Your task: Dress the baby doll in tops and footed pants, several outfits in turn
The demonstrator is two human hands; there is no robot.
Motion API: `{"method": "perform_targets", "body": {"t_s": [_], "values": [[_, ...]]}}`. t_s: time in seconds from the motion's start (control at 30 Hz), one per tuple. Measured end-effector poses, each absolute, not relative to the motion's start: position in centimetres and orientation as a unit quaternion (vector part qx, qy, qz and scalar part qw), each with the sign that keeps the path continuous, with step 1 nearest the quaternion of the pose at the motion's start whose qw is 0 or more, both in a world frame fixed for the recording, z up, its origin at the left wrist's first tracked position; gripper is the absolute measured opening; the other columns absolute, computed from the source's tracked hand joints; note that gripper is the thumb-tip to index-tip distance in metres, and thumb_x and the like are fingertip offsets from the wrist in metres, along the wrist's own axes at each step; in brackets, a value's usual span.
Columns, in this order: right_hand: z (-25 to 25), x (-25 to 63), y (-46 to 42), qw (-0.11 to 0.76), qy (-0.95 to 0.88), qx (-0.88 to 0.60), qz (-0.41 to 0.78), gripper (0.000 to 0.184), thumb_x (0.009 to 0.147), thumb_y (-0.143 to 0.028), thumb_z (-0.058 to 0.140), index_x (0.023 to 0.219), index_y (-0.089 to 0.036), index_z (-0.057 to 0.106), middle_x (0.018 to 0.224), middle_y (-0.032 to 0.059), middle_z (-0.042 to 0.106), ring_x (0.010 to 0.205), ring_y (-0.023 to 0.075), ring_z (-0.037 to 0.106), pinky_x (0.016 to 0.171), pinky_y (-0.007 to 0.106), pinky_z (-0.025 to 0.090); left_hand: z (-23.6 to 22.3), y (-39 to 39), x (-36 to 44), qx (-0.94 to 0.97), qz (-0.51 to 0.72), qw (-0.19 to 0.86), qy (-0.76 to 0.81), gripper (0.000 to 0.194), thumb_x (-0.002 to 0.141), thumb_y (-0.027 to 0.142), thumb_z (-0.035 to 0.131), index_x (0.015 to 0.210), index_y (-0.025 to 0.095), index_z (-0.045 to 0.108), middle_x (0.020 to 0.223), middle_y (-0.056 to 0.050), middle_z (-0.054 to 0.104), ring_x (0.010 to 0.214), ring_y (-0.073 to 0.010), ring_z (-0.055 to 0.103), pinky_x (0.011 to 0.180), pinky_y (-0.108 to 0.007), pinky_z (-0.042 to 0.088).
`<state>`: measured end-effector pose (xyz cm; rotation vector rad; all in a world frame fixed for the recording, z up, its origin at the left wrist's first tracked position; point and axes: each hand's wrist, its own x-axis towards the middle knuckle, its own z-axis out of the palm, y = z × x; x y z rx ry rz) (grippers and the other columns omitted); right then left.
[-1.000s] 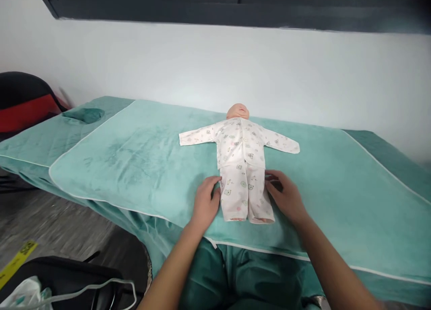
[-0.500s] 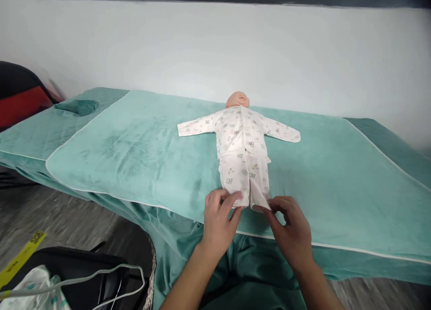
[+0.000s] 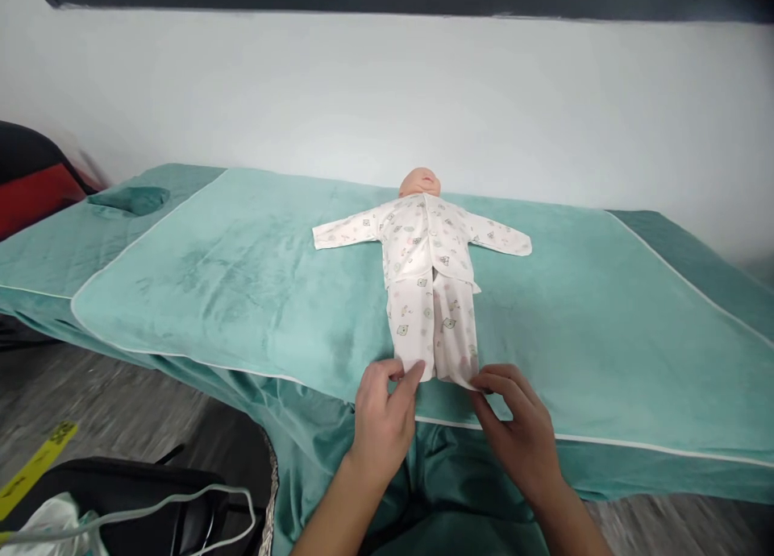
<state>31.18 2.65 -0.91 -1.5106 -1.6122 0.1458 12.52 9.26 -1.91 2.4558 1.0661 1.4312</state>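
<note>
A baby doll point(image 3: 419, 182) lies on its back on a teal towel point(image 3: 242, 282), dressed in a white printed shirt point(image 3: 423, 238) and matching white trousers point(image 3: 432, 326), sleeves spread out to both sides. My left hand point(image 3: 382, 417) pinches the hem of the left trouser leg between thumb and fingers. The hem of the right trouser leg is pinched by my right hand point(image 3: 517, 427). Both hands sit at the towel's near edge, and the trouser legs are pulled straight toward me.
The towel covers a teal-sheeted bed point(image 3: 683, 250) against a white wall. A dark and red chair point(image 3: 30, 181) stands at the far left. A black bag with a white cord point(image 3: 151, 499) and a yellow tape strip point(image 3: 36, 467) lie on the floor lower left.
My hands slid from beside the doll's hips down to the trouser hems and took hold of them. The trouser legs now lie longer and straighter toward me.
</note>
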Motion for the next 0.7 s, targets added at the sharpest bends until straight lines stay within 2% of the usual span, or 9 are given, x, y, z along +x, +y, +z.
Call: {"method": "perform_targets", "body": {"t_s": [0.1,0.23,0.3,0.37,0.47,0.57,0.63,0.7], "values": [[-0.3,31.7,2.5,0.441,-0.665,-0.592,0.116,0.012,0.095,-0.014,0.059,0.101,-0.024,0.062,0.101,0.0035,0.061,0.092,0.0154,0.061,0.079,0.027,0.049,-1.6,9.1,12.2,0.823,0.466,0.057,0.32,0.037,0.088,0.0,0.055,0.121,0.016,0.063,0.096,-0.008,0.06,0.086,-0.0174,0.057,0.073,-0.03,0.054],[1.3,34.5,3.5,0.424,-0.67,-0.584,0.176,0.005,0.095,-0.025,0.062,0.093,-0.024,0.066,0.092,0.0021,0.066,0.085,0.0158,0.063,0.077,0.028,0.049,-0.3,10.6,11.1,0.824,0.482,0.105,0.278,0.021,0.09,0.013,0.061,0.111,0.017,0.066,0.094,-0.007,0.062,0.087,-0.0174,0.06,0.075,-0.031,0.053],[1.8,36.7,5.5,0.459,-0.607,-0.622,0.182,0.017,0.096,-0.033,0.06,0.084,-0.023,0.066,0.083,0.0015,0.066,0.077,0.0158,0.062,0.073,0.028,0.049,0.4,12.7,10.9,0.803,0.494,0.137,0.304,0.019,0.093,0.017,0.06,0.11,0.018,0.067,0.099,-0.008,0.064,0.093,-0.0177,0.062,0.08,-0.031,0.054],[2.0,38.9,8.9,0.526,-0.515,-0.654,0.176,0.023,0.094,-0.042,0.061,0.085,-0.022,0.067,0.084,0.0025,0.068,0.08,0.018,0.064,0.077,0.032,0.051,1.2,15.7,11.4,0.755,0.492,0.211,0.379,0.019,0.095,0.024,0.057,0.11,0.019,0.069,0.106,-0.009,0.065,0.099,-0.0183,0.063,0.085,-0.032,0.054],[1.6,41.1,15.8,0.569,-0.446,-0.671,0.166,0.034,0.084,-0.052,0.067,0.102,-0.023,0.066,0.107,0.0067,0.07,0.098,0.0238,0.065,0.089,0.04,0.053,2.6,20.8,13.3,0.629,0.459,0.365,0.509,0.037,0.093,0.038,0.059,0.123,0.016,0.064,0.126,-0.015,0.063,0.11,-0.022,0.063,0.094,-0.035,0.052],[0.8,41.4,21.7,0.543,-0.395,-0.712,0.205,0.048,0.078,-0.058,0.068,0.106,-0.02,0.064,0.112,0.0118,0.07,0.106,0.0297,0.064,0.102,0.05,0.045,3.6,24.6,15.8,0.541,0.415,0.505,0.528,0.057,0.089,0.049,0.062,0.136,0.018,0.056,0.138,-0.015,0.061,0.121,-0.0253,0.061,0.104,-0.037,0.047],[0.3,40.9,23.8,0.542,-0.389,-0.711,0.222,0.053,0.077,-0.062,0.065,0.106,-0.018,0.064,0.111,0.0139,0.071,0.11,0.0326,0.063,0.105,0.053,0.043,3.9,26.1,17.1,0.501,0.407,0.557,0.522,0.066,0.084,0.053,0.067,0.139,0.019,0.054,0.139,-0.016,0.061,0.122,-0.0277,0.061,0.105,-0.039,0.047],[-0.2,40.3,24.5,0.556,-0.4,-0.691,0.232,0.057,0.08,-0.065,0.061,0.111,-0.018,0.063,0.115,0.0144,0.07,0.113,0.0323,0.063,0.105,0.051,0.045,3.8,27.0,18.0,0.488,0.432,0.573,0.498,0.069,0.077,0.048,0.075,0.136,0.016,0.057,0.136,-0.019,0.063,0.119,-0.0313,0.063,0.103,-0.042,0.048]]}}
